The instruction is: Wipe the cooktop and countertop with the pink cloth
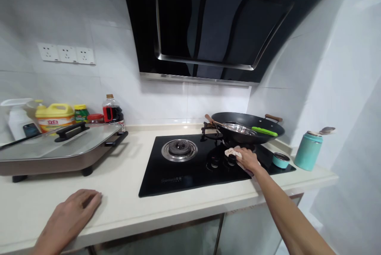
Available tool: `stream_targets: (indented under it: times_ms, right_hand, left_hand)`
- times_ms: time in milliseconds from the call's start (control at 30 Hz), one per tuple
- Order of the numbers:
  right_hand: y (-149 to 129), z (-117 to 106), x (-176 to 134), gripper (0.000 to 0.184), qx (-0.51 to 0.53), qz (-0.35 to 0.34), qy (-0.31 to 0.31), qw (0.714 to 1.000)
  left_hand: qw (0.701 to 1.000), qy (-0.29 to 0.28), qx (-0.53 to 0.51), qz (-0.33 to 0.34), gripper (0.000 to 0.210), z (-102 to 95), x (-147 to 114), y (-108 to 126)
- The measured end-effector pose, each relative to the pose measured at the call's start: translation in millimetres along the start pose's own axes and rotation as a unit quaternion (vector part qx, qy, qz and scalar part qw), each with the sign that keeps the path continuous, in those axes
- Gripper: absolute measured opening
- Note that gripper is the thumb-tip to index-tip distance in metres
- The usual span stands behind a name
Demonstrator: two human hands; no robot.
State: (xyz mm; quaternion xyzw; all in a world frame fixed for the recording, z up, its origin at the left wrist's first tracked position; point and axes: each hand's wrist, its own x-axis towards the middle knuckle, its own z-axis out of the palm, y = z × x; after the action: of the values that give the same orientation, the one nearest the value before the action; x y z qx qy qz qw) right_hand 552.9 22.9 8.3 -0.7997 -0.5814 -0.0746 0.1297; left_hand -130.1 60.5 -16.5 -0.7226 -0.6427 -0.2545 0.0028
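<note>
My right hand (247, 158) grips a pale, crumpled cloth (233, 152) and presses it on the black glass gas cooktop (190, 179), right beside a control knob (231, 160). A second knob (214, 162) stands to its left. Behind the hand, a large black wok (247, 118) rests over the right burner, with a metal strainer-like bowl (238, 128) and a green-handled utensil (264, 131) in it. My left hand (70, 217) leans on the cream countertop (119, 207), fingers loosely curled and holding nothing. The left burner (179, 149) is uncovered.
An electric pan with a glass lid (59, 147) stands on the left, bottles and jars behind it. A small turquoise cup (280, 160) sits on the cooktop's right edge, near a turquoise flask (309, 150). A black range hood (214, 28) slants overhead.
</note>
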Motion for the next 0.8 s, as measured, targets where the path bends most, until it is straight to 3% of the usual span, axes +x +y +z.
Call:
stream_targets:
  times_ms: [133,333,533,700,800]
  right_hand:
    - [-6,0,25,0.049,0.045,0.007,-0.019,0.999]
    - [-11,-18,41,0.065,0.071,0.000,-0.073,0.995]
    - [-49,-15,51,0.039,0.021,-0.017,-0.114,0.993]
    - [-68,-15,63,0.048,-0.006,0.000,-0.141,0.990]
    - [-66,-18,58,0.036,-0.001,-0.022,-0.152,0.988]
  left_hand:
    - [1.000,-0.014,0.005,-0.016,0.050,-1.9,1,0]
    - [1.000,-0.016,0.004,-0.019,0.049,-7.0,-3,8]
    - [1.000,0.002,-0.009,-0.017,0.047,-7.9,-6,11]
    - [1.000,0.005,-0.001,-0.013,0.047,-8.9,-7,12]
    - [1.000,0.007,-0.005,-0.009,0.044,-9.7,-7,14]
